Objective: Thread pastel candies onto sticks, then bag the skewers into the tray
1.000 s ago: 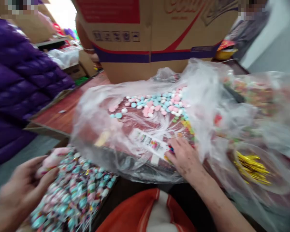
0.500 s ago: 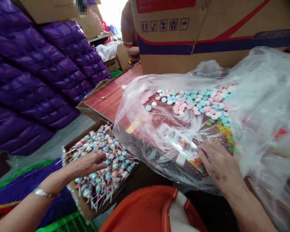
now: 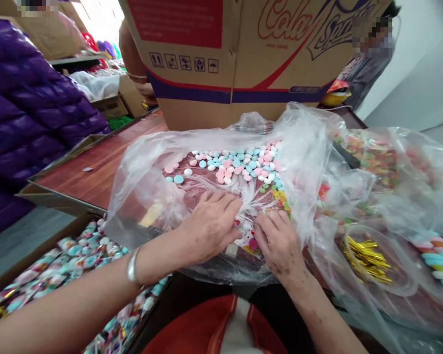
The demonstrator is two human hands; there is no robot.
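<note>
Both my hands rest on a large clear plastic bag (image 3: 147,196) spread over the table in front of me. My left hand (image 3: 208,223), a metal bangle on its wrist, has come onto the bag with its fingers bent over a printed sticker sheet (image 3: 249,241). My right hand (image 3: 278,241) lies beside it, fingers curled on the same sheet. What either hand pinches is hidden under the fingers. Pink, blue and white candies (image 3: 239,164) lie loose inside the bag beyond my hands.
A cardboard box of wrapped lollipops (image 3: 77,250) sits low at my left. A big cola carton (image 3: 236,54) stands behind the bag. More bags with candies and gold twist ties (image 3: 367,255) lie right. A person in a purple padded coat (image 3: 25,113) is at left.
My left hand left the lollipop box and moved right onto the plastic bag beside my right hand. My right hand stayed on the sticker sheet. The view swung back right.
</note>
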